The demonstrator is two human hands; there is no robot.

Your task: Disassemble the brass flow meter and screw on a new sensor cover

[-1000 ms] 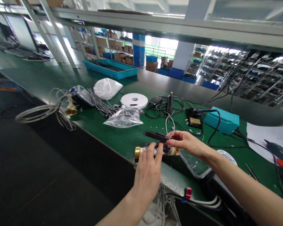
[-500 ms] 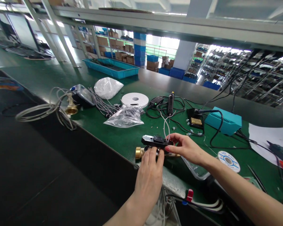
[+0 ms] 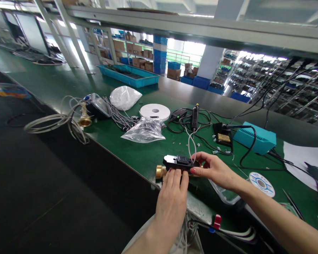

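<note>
A long black plastic housing (image 3: pixel 180 162) with a raised square part on top lies just above a brass pipe fitting (image 3: pixel 159 171), near the bench's front edge. Two light wires (image 3: pixel 193 146) rise from its right end. My right hand (image 3: pixel 213 168) pinches that right end between thumb and fingers. From the front, my left hand (image 3: pixel 172 194) lies over the brass fitting, its fingers close together and bent, the tips at the housing's lower edge. Its thumb is hidden. Most of the fitting is covered by my hands, so whether the housing rests on it cannot be seen.
Beyond my hands lie a clear plastic bag (image 3: pixel 145 130), a white tape roll (image 3: pixel 155 112) and a black pen-shaped tool (image 3: pixel 195 118). A teal soldering station (image 3: pixel 255 137) and a solder spool (image 3: pixel 261 184) stand right. Coiled cables (image 3: pixel 50 123) overhang the edge at left.
The black housing has come down closer to the brass fitting, with my right hand still at its end. The whole view has shifted slightly.
</note>
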